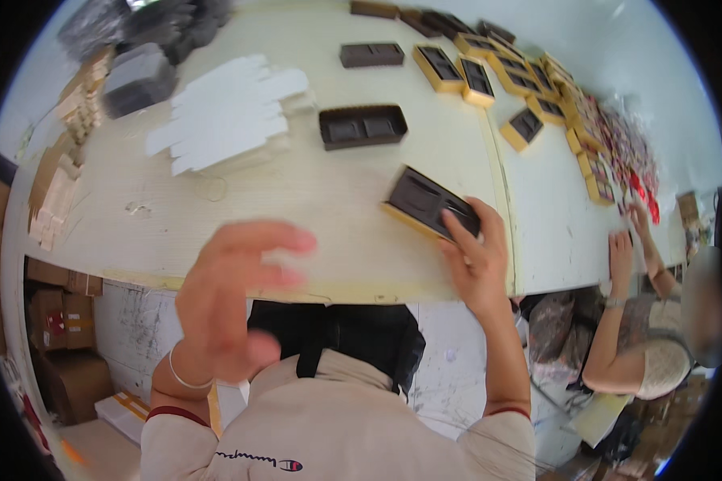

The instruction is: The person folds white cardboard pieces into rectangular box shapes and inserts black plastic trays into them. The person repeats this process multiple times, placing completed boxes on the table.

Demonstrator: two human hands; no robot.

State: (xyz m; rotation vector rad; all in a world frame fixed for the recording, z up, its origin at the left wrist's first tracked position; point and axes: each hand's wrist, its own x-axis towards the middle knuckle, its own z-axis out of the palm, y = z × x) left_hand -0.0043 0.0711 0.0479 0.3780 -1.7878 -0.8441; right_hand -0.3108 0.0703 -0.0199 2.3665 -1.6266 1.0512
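My right hand [477, 260] grips the near right end of a small gold box [415, 222] with a dark brown plastic tray [415, 192] set in it. The tray's two hollows hold nothing. The box is tilted on or just above the table. My left hand [233, 280], slightly blurred, is raised over the table's front edge with fingers apart and nothing in it. Beyond the hands lies a loose dark brown tray [363, 127], and farther back another brown tray [371, 54].
A stack of flat white cartons [225, 116] lies left on the table [313, 208]. Grey plastic trays [139, 78] stand behind it. Gold boxes with brown trays [524, 128] crowd the far right, near a heap of red packets [622, 144]. A co-worker [646, 345] works at the right.
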